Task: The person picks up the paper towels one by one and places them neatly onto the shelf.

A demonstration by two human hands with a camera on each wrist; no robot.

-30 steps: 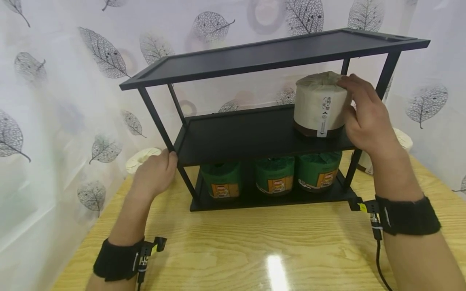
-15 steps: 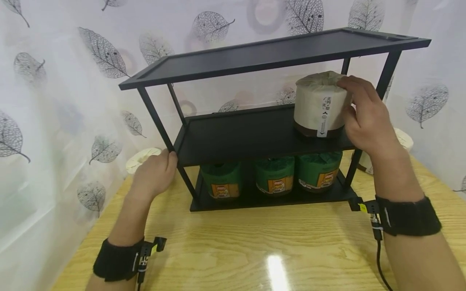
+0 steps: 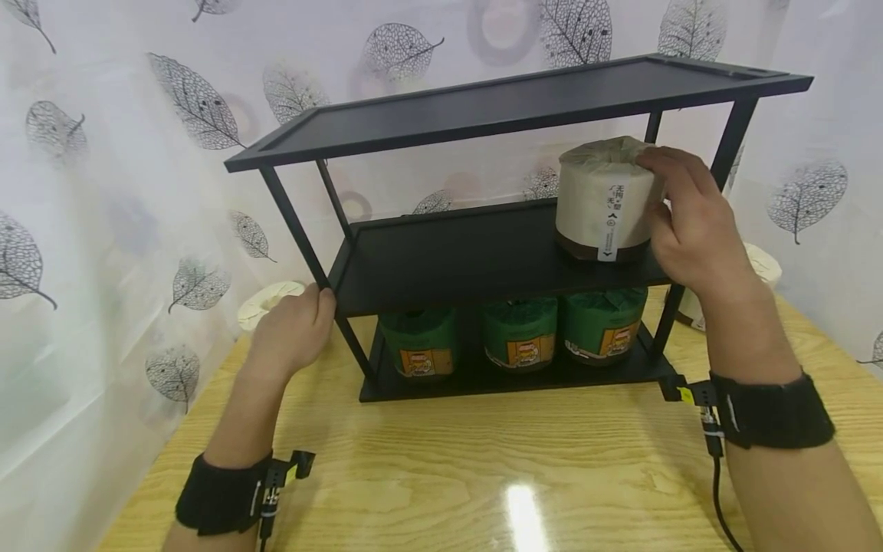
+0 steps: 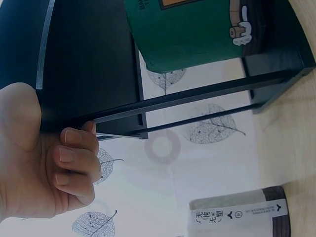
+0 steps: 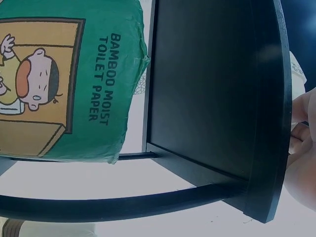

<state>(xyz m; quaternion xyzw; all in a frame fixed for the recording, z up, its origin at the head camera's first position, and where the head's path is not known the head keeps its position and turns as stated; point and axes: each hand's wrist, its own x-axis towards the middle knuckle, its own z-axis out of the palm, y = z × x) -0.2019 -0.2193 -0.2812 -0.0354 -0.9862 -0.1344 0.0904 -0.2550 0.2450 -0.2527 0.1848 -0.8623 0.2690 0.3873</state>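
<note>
A black three-tier shelf rack (image 3: 448,253) stands on the table. My left hand (image 3: 293,326) grips its front left post at the middle shelf's corner; in the left wrist view the fingers (image 4: 74,160) curl in there. On the right end of the middle shelf is a toilet paper roll (image 3: 586,199) in beige wrapping with a brown base band and a white label. My right hand (image 3: 697,222) holds that roll by its right side, fingers at the top edge and thumb lower. In the right wrist view the middle shelf hides most of the roll.
Three green-wrapped toilet paper rolls (image 3: 520,333) stand on the bottom shelf. Another beige roll (image 3: 269,299) is behind my left hand, and one more beige roll (image 3: 762,264) is behind my right forearm. A leaf-print curtain (image 3: 138,176) hangs behind the wood-grain table (image 3: 428,460).
</note>
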